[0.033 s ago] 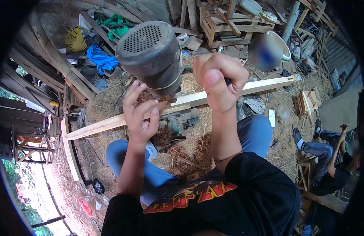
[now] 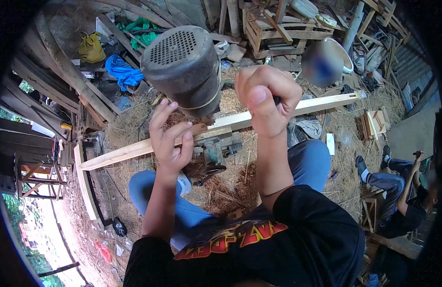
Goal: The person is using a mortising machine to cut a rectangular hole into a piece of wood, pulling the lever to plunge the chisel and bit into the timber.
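Observation:
A dark power tool (image 2: 178,67) with a perforated round top stands over a long pale wooden beam (image 2: 321,103) lying crosswise in front of me. My right hand (image 2: 266,95) is closed around a dark handle at the tool's right side, largely hidden by my fingers. My left hand (image 2: 170,141) has its fingers apart and bent beside the tool's lower left, nearest its base and the beam; whether the fingertips touch is unclear. Under the beam sits a green metal clamp-like fixture (image 2: 213,150), with straw and shavings around it.
Wooden planks (image 2: 63,71), a blue tarp (image 2: 123,71) and a yellow bag (image 2: 92,48) lie at left. A crate (image 2: 283,36) and a blurred round item (image 2: 323,64) are at back right. Another person (image 2: 398,191) sits at right. A board (image 2: 87,184) lies at left.

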### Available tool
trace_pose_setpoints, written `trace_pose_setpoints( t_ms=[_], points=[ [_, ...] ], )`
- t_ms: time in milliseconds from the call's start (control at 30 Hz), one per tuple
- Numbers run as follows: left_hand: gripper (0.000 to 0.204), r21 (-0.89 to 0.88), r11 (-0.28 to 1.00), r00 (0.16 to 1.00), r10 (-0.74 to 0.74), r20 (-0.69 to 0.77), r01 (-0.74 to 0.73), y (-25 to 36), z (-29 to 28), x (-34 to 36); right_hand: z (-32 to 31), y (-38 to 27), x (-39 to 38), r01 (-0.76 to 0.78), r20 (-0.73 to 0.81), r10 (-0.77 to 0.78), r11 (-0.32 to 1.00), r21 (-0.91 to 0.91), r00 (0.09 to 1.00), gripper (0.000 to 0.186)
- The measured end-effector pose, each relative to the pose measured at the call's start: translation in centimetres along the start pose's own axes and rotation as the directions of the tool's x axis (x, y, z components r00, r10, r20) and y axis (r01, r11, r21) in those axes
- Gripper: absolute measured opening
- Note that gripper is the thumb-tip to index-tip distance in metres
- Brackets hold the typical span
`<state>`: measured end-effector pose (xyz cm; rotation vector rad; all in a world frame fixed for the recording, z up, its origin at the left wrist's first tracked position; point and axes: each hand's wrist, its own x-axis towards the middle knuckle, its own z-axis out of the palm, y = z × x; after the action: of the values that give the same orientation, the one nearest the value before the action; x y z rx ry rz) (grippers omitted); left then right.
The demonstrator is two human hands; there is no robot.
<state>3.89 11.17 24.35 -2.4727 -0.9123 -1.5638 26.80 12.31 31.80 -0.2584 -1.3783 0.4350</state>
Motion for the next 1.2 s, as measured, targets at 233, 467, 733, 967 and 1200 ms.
trace_pose_setpoints(
  t_ms=[233,467,733,967,1200],
  points=[
    [0.009,0.001,1.0,1.0,-0.02,0.009,0.02,-0.1,-0.4,-0.1,0.2,-0.2,0.1,0.031,0.006,-0.031,0.999,0.009,1.0,0.041],
    [0.01,0.002,1.0,1.0,-0.018,0.004,0.018,-0.3,-0.7,-0.6,0.1,-0.2,-0.4,-0.015,0.001,0.015,1.0,0.024,1.0,0.037],
    [0.008,-0.007,1.0,1.0,-0.001,-0.023,0.001,0.0,-1.4,-0.7,-0.3,0.2,-1.5,-0.056,-0.047,0.062,0.991,0.12,0.997,0.028],
    [0.009,-0.028,1.0,0.998,-0.009,-0.069,0.007,0.7,-2.0,-0.7,0.9,3.5,-6.0,-0.075,-0.186,0.069,0.997,-0.021,0.98,0.054],
    [0.009,-0.061,0.998,0.996,-0.006,-0.094,0.0,1.8,-2.0,-1.0,0.2,10.5,-13.5,-0.215,-0.152,0.165,0.874,-0.436,0.975,0.095]
  ],
)
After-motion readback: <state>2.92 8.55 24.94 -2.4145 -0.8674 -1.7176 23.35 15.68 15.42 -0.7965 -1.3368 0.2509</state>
